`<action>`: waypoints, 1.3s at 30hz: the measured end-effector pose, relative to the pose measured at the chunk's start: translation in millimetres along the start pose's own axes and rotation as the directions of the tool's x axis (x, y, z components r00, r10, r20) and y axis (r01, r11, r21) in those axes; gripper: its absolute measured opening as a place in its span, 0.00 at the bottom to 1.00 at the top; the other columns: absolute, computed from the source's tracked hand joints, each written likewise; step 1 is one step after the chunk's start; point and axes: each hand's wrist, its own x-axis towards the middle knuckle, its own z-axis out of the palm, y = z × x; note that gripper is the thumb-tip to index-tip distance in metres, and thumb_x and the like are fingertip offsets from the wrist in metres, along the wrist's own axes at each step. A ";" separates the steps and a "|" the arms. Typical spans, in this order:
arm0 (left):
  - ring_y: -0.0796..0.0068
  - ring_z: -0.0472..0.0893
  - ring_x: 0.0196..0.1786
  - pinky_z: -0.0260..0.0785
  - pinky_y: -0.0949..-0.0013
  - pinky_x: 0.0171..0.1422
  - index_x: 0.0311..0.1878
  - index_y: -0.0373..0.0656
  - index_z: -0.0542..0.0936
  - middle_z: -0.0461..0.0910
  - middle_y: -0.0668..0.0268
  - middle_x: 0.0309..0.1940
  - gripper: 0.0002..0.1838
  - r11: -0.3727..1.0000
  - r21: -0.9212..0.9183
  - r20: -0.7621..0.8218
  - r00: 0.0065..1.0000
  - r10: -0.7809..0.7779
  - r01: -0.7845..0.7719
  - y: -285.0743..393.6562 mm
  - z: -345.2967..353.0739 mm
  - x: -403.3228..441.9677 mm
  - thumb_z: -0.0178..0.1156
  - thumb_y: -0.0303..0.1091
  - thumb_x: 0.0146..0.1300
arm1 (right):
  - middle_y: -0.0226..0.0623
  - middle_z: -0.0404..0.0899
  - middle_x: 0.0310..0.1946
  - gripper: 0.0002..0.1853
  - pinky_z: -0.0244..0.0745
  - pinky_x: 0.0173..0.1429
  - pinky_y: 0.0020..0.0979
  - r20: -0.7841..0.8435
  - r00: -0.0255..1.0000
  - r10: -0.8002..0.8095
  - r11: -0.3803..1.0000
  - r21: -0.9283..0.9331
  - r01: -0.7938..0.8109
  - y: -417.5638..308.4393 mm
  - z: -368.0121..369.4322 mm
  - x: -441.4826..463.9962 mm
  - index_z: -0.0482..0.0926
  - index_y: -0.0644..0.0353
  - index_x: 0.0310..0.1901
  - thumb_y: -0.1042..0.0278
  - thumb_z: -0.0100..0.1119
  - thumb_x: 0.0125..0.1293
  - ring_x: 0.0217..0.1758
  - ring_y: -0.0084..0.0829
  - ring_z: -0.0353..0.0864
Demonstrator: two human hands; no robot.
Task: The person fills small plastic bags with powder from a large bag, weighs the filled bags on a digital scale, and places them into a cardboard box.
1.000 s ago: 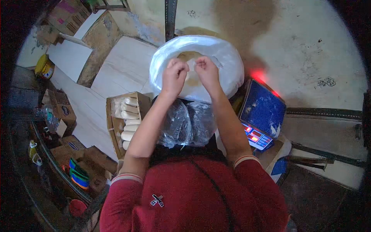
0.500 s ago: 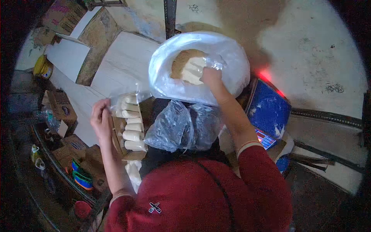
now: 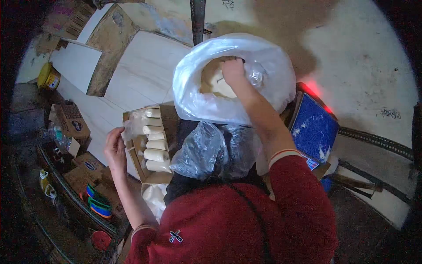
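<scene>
My left hand [image 3: 116, 148] is at the left edge of a cardboard box [image 3: 165, 177], its fingers closed at a small clear plastic bag [image 3: 131, 129]. Several filled white packets [image 3: 156, 155] lie in a column in that box. My right hand [image 3: 233, 70] reaches into a large white plastic sack [image 3: 189, 83] that holds pale powder [image 3: 223, 88]. The fingers of this hand are bent around something dark, mostly hidden. Crumpled clear bags [image 3: 200, 149] rest on my lap, between the sack and my red shirt.
Right of the sack stands a blue-topped scale [image 3: 314, 125] with white powder on it. A yellow bucket [image 3: 49, 77], brown cartons [image 3: 70, 121] and a red container [image 3: 101, 240] are at the left. More white packets [image 3: 154, 198] lie below the box.
Both hands were together over the sack. My left hand moved down-left to the box with the clear bag, and my right hand went into the sack.
</scene>
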 end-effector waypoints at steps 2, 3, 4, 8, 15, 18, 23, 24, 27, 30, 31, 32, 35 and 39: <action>0.79 0.73 0.36 0.68 0.77 0.39 0.49 0.37 0.77 0.75 0.63 0.47 0.15 0.999 0.029 0.013 0.999 -0.036 0.035 6.6 -0.8 1.1 0.47 0.18 0.61 | 0.35 0.80 0.30 0.08 0.68 0.44 0.41 0.066 0.998 -0.017 0.996 0.086 0.011 -0.3 -0.1 -1.1 0.81 0.53 0.31 0.66 0.50 0.56 0.40 0.35 0.79; 0.79 0.73 0.36 0.68 0.77 0.39 0.50 0.37 0.77 0.74 0.63 0.48 0.16 1.000 0.020 -0.006 1.000 -0.021 0.021 8.1 -0.5 2.3 0.47 0.18 0.61 | 0.34 0.80 0.31 0.09 0.68 0.45 0.42 0.006 0.997 -0.071 0.996 0.062 0.071 8.8 3.3 -6.1 0.81 0.52 0.32 0.65 0.50 0.56 0.40 0.35 0.79; 0.80 0.73 0.36 0.68 0.77 0.39 0.51 0.38 0.76 0.74 0.63 0.49 0.17 1.000 0.014 -0.020 1.000 -0.007 0.007 8.5 -0.5 2.7 0.47 0.18 0.60 | 0.34 0.80 0.31 0.09 0.67 0.47 0.42 -0.049 0.991 -0.125 0.991 0.036 0.126 17.5 3.3 -13.5 0.81 0.50 0.33 0.65 0.49 0.57 0.40 0.35 0.79; 0.80 0.73 0.36 0.69 0.77 0.39 0.54 0.39 0.76 0.73 0.64 0.51 0.20 1.000 -0.024 -0.054 0.998 0.019 -0.021 -1.4 -4.9 1.2 0.47 0.17 0.59 | 0.33 0.80 0.32 0.10 0.66 0.48 0.44 0.126 0.985 -0.114 0.993 -0.013 0.116 39.7 -10.0 -46.4 0.81 0.50 0.35 0.65 0.47 0.59 0.41 0.36 0.79; 0.79 0.73 0.38 0.69 0.78 0.41 0.56 0.40 0.75 0.73 0.62 0.53 0.23 0.990 -0.036 -0.076 0.988 0.132 -0.135 23.9 -4.8 7.0 0.46 0.16 0.57 | 0.41 0.79 0.32 0.10 0.65 0.51 0.48 0.258 0.966 -0.004 0.985 0.170 -0.041 -3.1 12.2 -62.5 0.82 0.52 0.33 0.66 0.48 0.57 0.42 0.39 0.79; 0.79 0.74 0.40 0.69 0.78 0.42 0.56 0.40 0.75 0.72 0.62 0.54 0.23 0.985 -0.097 -0.079 0.987 0.139 -0.146 28.2 -5.8 8.2 0.46 0.15 0.57 | 0.38 0.80 0.33 0.10 0.63 0.51 0.51 0.319 0.945 0.077 0.985 0.125 -0.122 26.2 -6.6 -59.3 0.81 0.51 0.35 0.65 0.48 0.58 0.43 0.38 0.79; 0.80 0.73 0.39 0.68 0.78 0.42 0.53 0.39 0.77 0.73 0.60 0.52 0.21 0.974 -0.181 -0.118 0.986 0.119 -0.139 54.8 -21.6 2.3 0.46 0.15 0.58 | 0.37 0.79 0.39 0.12 0.62 0.50 0.54 0.377 0.923 0.071 0.990 0.088 -0.112 -18.6 7.4 -33.0 0.80 0.50 0.40 0.66 0.48 0.57 0.47 0.37 0.78; 0.80 0.73 0.39 0.68 0.78 0.42 0.52 0.38 0.77 0.73 0.60 0.52 0.20 0.967 -0.217 -0.122 0.987 0.108 -0.133 71.6 -18.9 1.3 0.46 0.15 0.57 | 0.37 0.79 0.39 0.12 0.62 0.50 0.54 0.371 0.926 0.069 0.989 0.093 -0.111 -21.1 7.3 -33.0 0.80 0.50 0.40 0.66 0.48 0.57 0.47 0.37 0.78; 0.78 0.74 0.40 0.68 0.78 0.42 0.50 0.37 0.79 0.74 0.59 0.51 0.20 0.938 -0.274 -0.079 0.977 0.198 -0.212 108.0 -10.0 1.7 0.47 0.15 0.56 | 0.38 0.78 0.41 0.13 0.63 0.49 0.54 0.414 0.905 0.100 0.937 0.267 -0.225 -24.6 -1.8 -38.8 0.78 0.54 0.42 0.66 0.52 0.54 0.49 0.39 0.77; 0.74 0.76 0.41 0.70 0.76 0.43 0.49 0.37 0.79 0.74 0.58 0.51 0.20 0.851 -0.403 0.066 0.917 0.394 -0.337 147.1 8.7 8.7 0.47 0.15 0.53 | 0.40 0.78 0.43 0.15 0.65 0.50 0.51 0.422 0.899 0.116 0.871 0.392 -0.296 -13.1 0.7 -54.6 0.77 0.54 0.44 0.64 0.56 0.52 0.50 0.41 0.76; 0.75 0.76 0.40 0.71 0.75 0.42 0.50 0.37 0.78 0.74 0.58 0.51 0.20 0.829 -0.459 0.111 0.905 0.410 -0.319 160.0 17.7 10.6 0.47 0.16 0.53 | 0.40 0.78 0.43 0.17 0.66 0.50 0.49 0.430 0.895 0.120 0.829 0.452 -0.329 -7.0 -1.8 -60.2 0.77 0.54 0.45 0.62 0.58 0.51 0.51 0.42 0.76; 0.75 0.76 0.40 0.71 0.74 0.42 0.50 0.37 0.78 0.74 0.59 0.51 0.21 0.805 -0.512 0.156 0.890 0.428 -0.298 172.1 27.1 13.8 0.47 0.16 0.53 | 0.40 0.78 0.43 0.17 0.66 0.50 0.49 0.423 0.898 0.120 0.832 0.450 -0.323 1.9 -4.6 -66.4 0.77 0.54 0.45 0.62 0.58 0.51 0.51 0.42 0.76; 0.78 0.76 0.36 0.70 0.75 0.39 0.51 0.37 0.78 0.74 0.60 0.50 0.20 0.708 -0.701 0.322 0.847 0.422 -0.086 188.8 68.7 33.2 0.48 0.19 0.53 | 0.44 0.76 0.48 0.26 0.67 0.54 0.41 0.262 0.959 0.106 0.739 0.624 -0.252 38.5 -22.4 -88.1 0.75 0.53 0.50 0.55 0.64 0.48 0.52 0.44 0.75; 0.77 0.75 0.32 0.69 0.74 0.38 0.50 0.36 0.78 0.77 0.62 0.43 0.20 0.774 -0.632 0.491 0.783 0.381 0.019 172.4 149.9 75.7 0.50 0.22 0.52 | 0.46 0.76 0.50 0.31 0.68 0.56 0.36 0.276 0.949 0.151 0.734 0.611 -0.295 73.6 -66.5 -103.4 0.73 0.53 0.55 0.51 0.66 0.48 0.53 0.42 0.75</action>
